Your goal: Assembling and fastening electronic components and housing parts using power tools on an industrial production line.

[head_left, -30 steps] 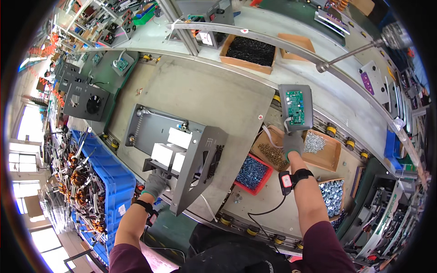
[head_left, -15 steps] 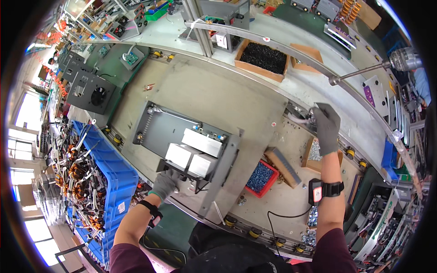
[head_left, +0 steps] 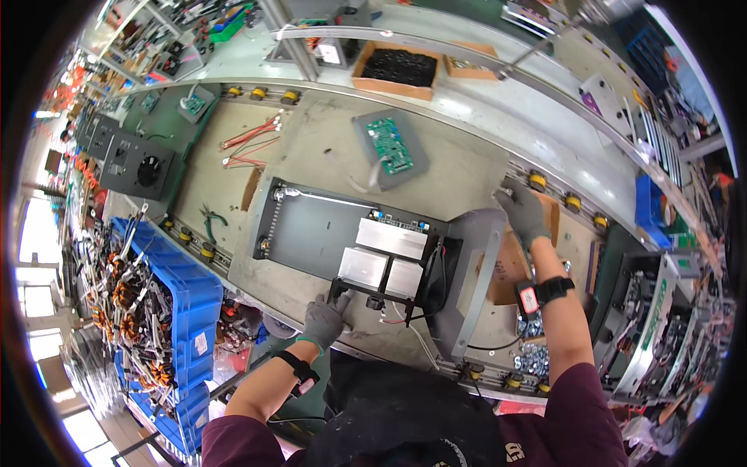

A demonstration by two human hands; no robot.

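A grey sheet-metal chassis [head_left: 311,234] lies in the middle of the bench. Silver blocks [head_left: 390,238] sit in its right part, behind a black bracket [head_left: 381,293]. At the bracket's left end is my left hand [head_left: 325,321], gloved in grey, its fingers apart and against the edge. A grey metal panel [head_left: 473,268] stands on the chassis's right side. Close to that panel's far corner, my gloved right hand [head_left: 524,210] has its fingers bent together; what lies in them is hidden. Beyond the chassis, a green circuit board [head_left: 391,146] rests on a grey plate.
A blue crate [head_left: 191,311] full of wired coils stands at the left. Red wires [head_left: 250,142] and pliers [head_left: 210,222] lie left of the chassis. Beyond the rail is a cardboard box [head_left: 397,68] of black parts. Loose screws [head_left: 531,359] lie near right; a power driver [head_left: 603,11] hangs above.
The chassis now appears further right, and its side panel covers the red screw tray. The circuit board on its plate now shows beyond the chassis. My right hand is lower and further left.
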